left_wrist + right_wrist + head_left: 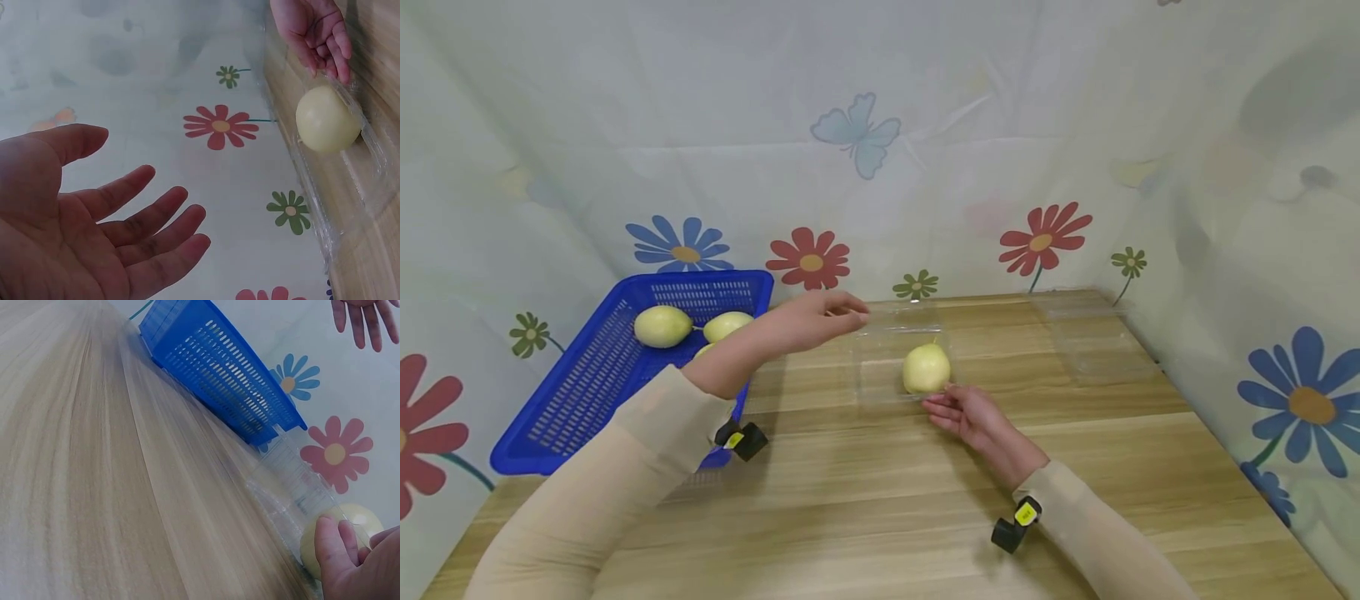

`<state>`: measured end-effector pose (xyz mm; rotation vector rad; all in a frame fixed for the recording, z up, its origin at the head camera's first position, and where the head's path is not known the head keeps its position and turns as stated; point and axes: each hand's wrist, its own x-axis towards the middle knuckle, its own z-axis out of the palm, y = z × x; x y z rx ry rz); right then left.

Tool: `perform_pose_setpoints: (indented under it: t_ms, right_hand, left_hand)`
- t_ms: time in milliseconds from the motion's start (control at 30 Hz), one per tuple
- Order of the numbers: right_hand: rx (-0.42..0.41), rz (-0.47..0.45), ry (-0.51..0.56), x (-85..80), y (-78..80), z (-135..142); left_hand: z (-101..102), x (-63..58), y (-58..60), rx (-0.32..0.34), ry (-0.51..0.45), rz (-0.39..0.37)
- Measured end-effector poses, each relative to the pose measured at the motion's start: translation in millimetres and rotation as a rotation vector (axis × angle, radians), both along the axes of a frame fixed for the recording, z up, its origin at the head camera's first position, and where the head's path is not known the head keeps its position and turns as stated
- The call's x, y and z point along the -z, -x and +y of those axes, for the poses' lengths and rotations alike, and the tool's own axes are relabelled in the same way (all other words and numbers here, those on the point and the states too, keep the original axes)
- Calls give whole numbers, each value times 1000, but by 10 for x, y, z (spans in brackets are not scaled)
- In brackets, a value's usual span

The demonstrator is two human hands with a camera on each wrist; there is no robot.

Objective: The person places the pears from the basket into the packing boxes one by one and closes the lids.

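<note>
A pale yellow pear point(927, 369) with a short stem sits at the right side of a clear plastic box point(880, 375), whose lid stands raised behind. My right hand point(973, 421) is at the box's near right edge, thumb and fingers pinching the clear rim close beside the pear; in the right wrist view its thumb point(331, 544) overlaps the pear. My left hand point(808, 321) hovers between the basket and the box. The left wrist view shows that palm point(69, 244) with fingers spread and nothing in it.
On the left stands a blue perforated basket point(561, 417) holding several pears point(662, 326), partly hidden by my left arm. Another clear plastic box point(1097, 342) lies at the back right of the wooden table point(865, 517). A flower-patterned sheet point(917, 217) hangs behind and at both sides.
</note>
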<state>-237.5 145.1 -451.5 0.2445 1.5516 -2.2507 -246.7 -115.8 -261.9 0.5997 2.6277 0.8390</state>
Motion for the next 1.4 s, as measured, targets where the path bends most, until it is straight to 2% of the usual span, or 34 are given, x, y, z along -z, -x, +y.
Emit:
perform_pose_setpoints:
  t_ms: [167, 367, 667, 967, 1267, 1400]
  right_hand:
    - [4, 3, -2, -9, 8, -3]
    - [12, -2, -4, -5, 2, -2]
    - [17, -3, -6, 11, -11, 4]
    - [17, -5, -2, 11, 10, -6]
    - [7, 8, 6, 2, 1, 5]
    - [-3, 41, 14, 60, 2, 32]
  left_hand:
    - [-128, -58, -46, 2, 12, 2]
    - [-296, -159, -101, 14, 37, 46]
    - [-567, -295, -152, -13, 93, 83]
    - [-886, -228, -24, -20, 190, 148]
    - [-1246, -114, 110, -110, 233, 158]
    - [-1377, -42, 178, -132, 251, 161]
